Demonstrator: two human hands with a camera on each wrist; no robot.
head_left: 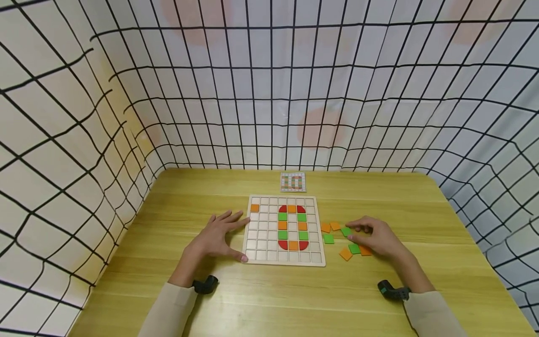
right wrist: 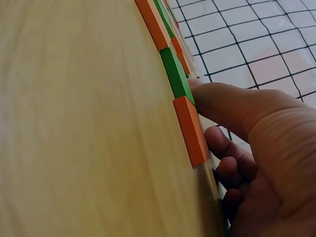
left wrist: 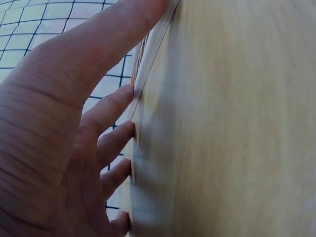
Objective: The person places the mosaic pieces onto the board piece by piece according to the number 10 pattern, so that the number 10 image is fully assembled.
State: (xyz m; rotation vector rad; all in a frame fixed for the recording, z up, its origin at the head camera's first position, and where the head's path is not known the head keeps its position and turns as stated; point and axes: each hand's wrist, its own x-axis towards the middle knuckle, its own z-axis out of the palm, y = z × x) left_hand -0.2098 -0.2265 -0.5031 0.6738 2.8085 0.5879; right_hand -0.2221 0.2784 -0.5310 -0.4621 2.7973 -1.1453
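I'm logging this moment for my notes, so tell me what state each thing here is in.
Board, flat, partly filled.
Set tiles, in a ring, except one orange tile near the upper left corner.
Loose tiles, scattered right of the board.
Card, lying beyond the board, pattern up.
Left hand, spread, touching the board's edge.
Right hand, fingers bent at loose tiles; grip unclear.
Wrist cameras, worn.

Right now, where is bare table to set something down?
Table is bare on the near side of the board, left of the left hand, right of the right hand, and right of the card at the back. Crowded: just right of the board, where loose tiles lie by the right hand.
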